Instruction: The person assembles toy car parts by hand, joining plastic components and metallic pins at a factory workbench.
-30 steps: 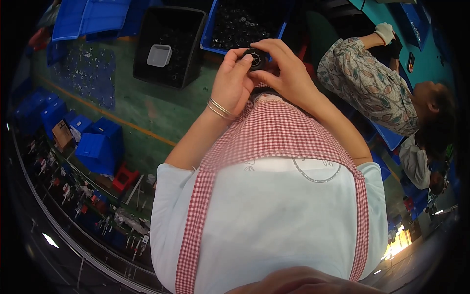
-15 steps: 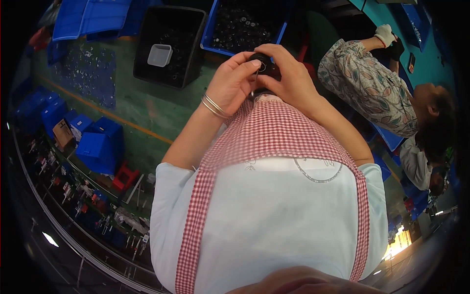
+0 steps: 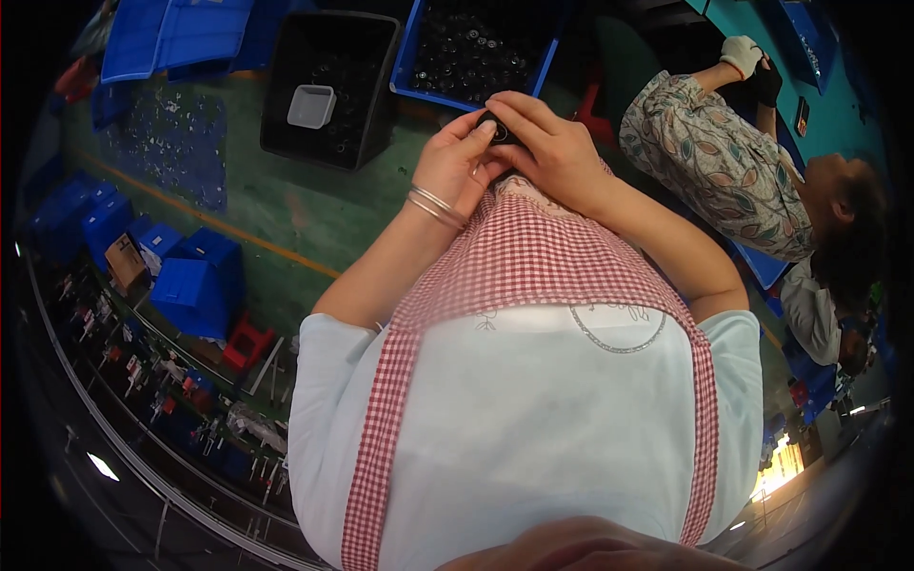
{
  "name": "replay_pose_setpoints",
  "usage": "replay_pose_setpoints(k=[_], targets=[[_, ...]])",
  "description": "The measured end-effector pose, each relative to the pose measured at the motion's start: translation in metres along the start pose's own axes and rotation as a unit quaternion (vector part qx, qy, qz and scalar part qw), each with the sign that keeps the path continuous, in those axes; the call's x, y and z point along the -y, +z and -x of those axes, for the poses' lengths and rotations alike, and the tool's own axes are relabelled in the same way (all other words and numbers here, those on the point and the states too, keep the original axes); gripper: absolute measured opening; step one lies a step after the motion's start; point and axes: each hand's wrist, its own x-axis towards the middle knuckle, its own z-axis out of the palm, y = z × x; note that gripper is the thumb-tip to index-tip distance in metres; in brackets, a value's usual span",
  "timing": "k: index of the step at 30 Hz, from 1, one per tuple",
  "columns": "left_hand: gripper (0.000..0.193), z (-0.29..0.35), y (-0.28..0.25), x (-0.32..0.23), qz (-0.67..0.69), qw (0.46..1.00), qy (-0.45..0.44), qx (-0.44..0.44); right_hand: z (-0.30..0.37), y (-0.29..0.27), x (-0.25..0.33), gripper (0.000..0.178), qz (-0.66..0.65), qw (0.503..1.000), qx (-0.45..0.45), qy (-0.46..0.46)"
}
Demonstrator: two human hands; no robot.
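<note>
A small black round part (image 3: 502, 130) with a shiny ring on its face sits between my two hands, over my lap. My left hand (image 3: 455, 164), with metal bangles (image 3: 438, 206) at its wrist, pinches the part from the left with thumb and fingertips. From the right, my right hand (image 3: 562, 157) wraps its fingers over the part's far edge and covers much of it. The undersides of both hands are hidden.
Ahead stands a blue crate (image 3: 476, 57) full of black round parts. Left of it, a black bin (image 3: 328, 90) holds a small grey tray (image 3: 311, 106). Blue crates (image 3: 195, 285) and a red stool (image 3: 248, 344) lie farther left. A co-worker (image 3: 714, 181) sits at a green table on the right.
My right hand has turned and closed further over the black part. The thin metal piece seen between my hands earlier is out of sight. The co-worker's gloved hand has shifted.
</note>
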Motion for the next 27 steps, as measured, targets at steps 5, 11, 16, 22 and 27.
replay_pose_setpoints(k=[5,11,16,22,27], targets=[[0.026,0.004,0.017,-0.014,0.016,0.997,-0.012,0.073,-0.009,-0.009,0.006,0.039,-0.177,0.975,-0.026,0.130],[0.032,0.007,0.010,-0.014,0.030,0.989,-0.021,0.142,-0.009,-0.009,0.011,0.039,-0.192,0.973,-0.045,0.123],[0.032,0.006,-0.002,-0.015,-0.008,0.994,0.000,0.107,-0.013,-0.029,0.017,0.037,-0.107,0.989,-0.052,0.093],[0.031,0.006,-0.004,-0.014,-0.242,0.957,0.160,0.016,-0.013,-0.030,0.030,0.020,-0.055,0.987,-0.025,0.148],[0.031,0.015,0.005,-0.013,-0.576,0.699,0.424,-0.016,-0.011,-0.017,0.033,0.020,-0.108,0.978,0.062,0.169]])
